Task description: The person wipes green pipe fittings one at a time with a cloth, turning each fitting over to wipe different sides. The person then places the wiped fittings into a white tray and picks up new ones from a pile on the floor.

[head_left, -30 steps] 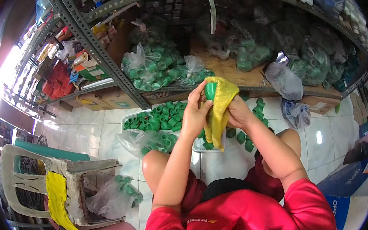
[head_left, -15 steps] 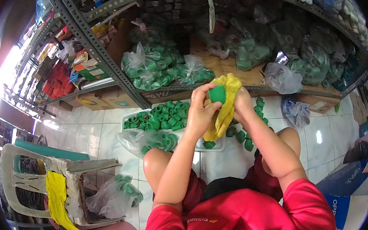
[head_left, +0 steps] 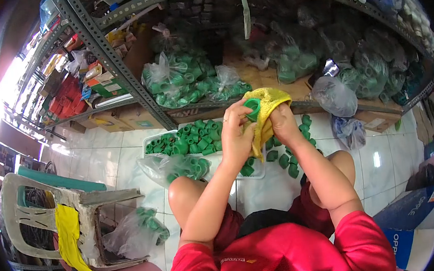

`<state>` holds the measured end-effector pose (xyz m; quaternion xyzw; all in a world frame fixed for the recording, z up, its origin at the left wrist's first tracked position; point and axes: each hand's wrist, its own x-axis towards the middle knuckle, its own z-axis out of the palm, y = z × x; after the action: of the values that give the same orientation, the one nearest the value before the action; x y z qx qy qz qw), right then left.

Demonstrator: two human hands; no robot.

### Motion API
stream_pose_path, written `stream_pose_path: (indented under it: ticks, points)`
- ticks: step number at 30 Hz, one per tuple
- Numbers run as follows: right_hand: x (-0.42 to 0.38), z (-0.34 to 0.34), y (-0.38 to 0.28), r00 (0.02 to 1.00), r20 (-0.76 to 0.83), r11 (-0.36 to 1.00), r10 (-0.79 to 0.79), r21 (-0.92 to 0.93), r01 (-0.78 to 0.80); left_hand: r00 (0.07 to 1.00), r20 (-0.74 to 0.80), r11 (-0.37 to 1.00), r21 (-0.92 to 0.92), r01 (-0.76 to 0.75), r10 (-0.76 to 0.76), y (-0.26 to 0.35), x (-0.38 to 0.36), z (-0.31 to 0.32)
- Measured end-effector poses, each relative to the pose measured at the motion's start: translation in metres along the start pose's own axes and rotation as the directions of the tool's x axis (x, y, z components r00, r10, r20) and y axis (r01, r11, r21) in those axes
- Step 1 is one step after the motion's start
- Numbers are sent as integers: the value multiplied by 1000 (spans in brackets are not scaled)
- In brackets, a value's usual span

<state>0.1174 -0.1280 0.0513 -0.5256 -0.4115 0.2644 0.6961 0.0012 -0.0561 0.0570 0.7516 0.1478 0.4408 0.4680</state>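
Between the thumb and fingers of my left hand (head_left: 237,133) is a green plastic pipe fitting (head_left: 252,108), its round opening facing up. A yellow cloth (head_left: 267,115) lies against the fitting's right side and hangs below it. My right hand (head_left: 284,124) is closed on the cloth, its fingertips partly hidden in the folds. Below my hands stands a white tray (head_left: 147,140) holding many green pipe fittings (head_left: 199,137). More loose green elbow fittings (head_left: 292,167) lie on the tiles to the right of the tray.
A clear bag of fittings (head_left: 184,168) rests at the tray's front left. Metal shelving (head_left: 118,66) with bagged green fittings (head_left: 181,79) spans the back. A worn plastic chair (head_left: 38,213) draped with a yellow cloth (head_left: 69,236) stands left; a blue-and-white box (head_left: 407,212) sits right.
The green fitting has turned so its opening now shows. The yellow cloth has been spread and shifted over my right fingers, with its lower end drawn up.
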Motion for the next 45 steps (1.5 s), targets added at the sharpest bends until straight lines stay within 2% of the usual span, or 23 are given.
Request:
stream_pose_path:
  ticks: [2, 5, 7, 11, 14, 15, 17, 18, 20, 22, 24, 26, 30, 31, 33, 34, 36, 37, 38, 40, 41, 44, 45]
  points:
    - [2, 0, 2, 998, -63, 997, 22, 78, -17, 999, -6, 999, -15, 32, -32, -2, -1, 2]
    - [5, -2, 5, 999, -37, 997, 33, -73, -35, 994, 50, 980, 168, -109, 102, -6, -3, 3]
    - [7, -2, 10, 919, -186, 889, 348, 378, -259, 991, 111, 989, 115, -90, 77, -2, -5, 3]
    - [10, -11, 7, 938, -11, 765, 347, 582, -276, 992, -110, 984, -163, -77, 59, -19, 6, -1]
    - [6, -17, -1, 966, 8, 827, 257, 515, -224, 957, -194, 970, -157, 187, -216, -83, 16, -14]
    - [5, -27, 2, 991, -16, 958, 137, 256, -128, 916, -89, 909, -193, 369, -391, -93, 12, -16]
    - [9, -30, -11, 992, -80, 972, 100, 221, -80, 805, 161, 780, -199, 593, -570, -101, 7, -14]
    - [12, -33, -17, 987, -152, 983, 57, 179, -29, 619, 256, 563, -260, 784, -743, -100, 1, -7]
    - [16, -42, -21, 966, -232, 955, 119, 292, -48, 478, 510, 311, -380, 871, -715, -86, -5, 0]
    - [17, -49, -28, 934, -284, 820, 216, 572, -15, 504, 528, 405, -300, 864, -684, -69, -3, -4]
    - [23, -63, -21, 938, -285, 814, 196, 581, 6, 530, 549, 498, -222, 838, -647, -67, 3, -13]
    - [26, -73, -19, 926, -256, 805, 276, 588, -77, 669, 509, 829, 188, 527, -542, -73, 13, -26]
    - [23, -75, -36, 914, -210, 803, 347, 570, -174, 682, 609, 877, 49, 479, -406, -37, 25, -60]
    - [23, -77, -35, 906, -226, 800, 357, 575, -172, 730, 628, 749, -339, 570, -272, -26, 27, -66]
    - [23, -72, -36, 911, -209, 804, 355, 565, -183, 864, 479, 174, -848, 501, -153, -16, 27, -67]
    - [24, -68, -37, 921, -186, 811, 343, 553, -191, 831, 509, -20, -855, 518, -222, -18, 25, -63]
    - [27, -62, -21, 954, -122, 793, 274, 589, -153, 862, 506, -163, -853, 495, -32, -42, 19, -35]
    - [27, -56, -14, 959, -102, 802, 264, 576, -159, 896, 351, -8, -932, 363, -271, -63, 9, -25]
    - [26, -51, -11, 964, -83, 811, 254, 562, -165, 898, 346, -6, -934, 358, -273, -70, 3, -15]
    - [22, -47, 0, 956, -38, 867, 292, 431, -248, 926, 255, 442, -822, 360, -280, -76, -6, -2]
    - [20, -43, 5, 968, -41, 928, 247, 298, -224, 881, 382, 131, -894, 429, -279, -66, -7, -4]
    - [13, -31, 12, 990, -43, 990, 137, -20, -138, 818, 534, 30, -833, 552, -215, -51, -5, -3]
    - [11, -26, 13, 996, -13, 988, 89, -126, -89, 724, 596, -159, -798, 581, -347, -36, -3, -6]
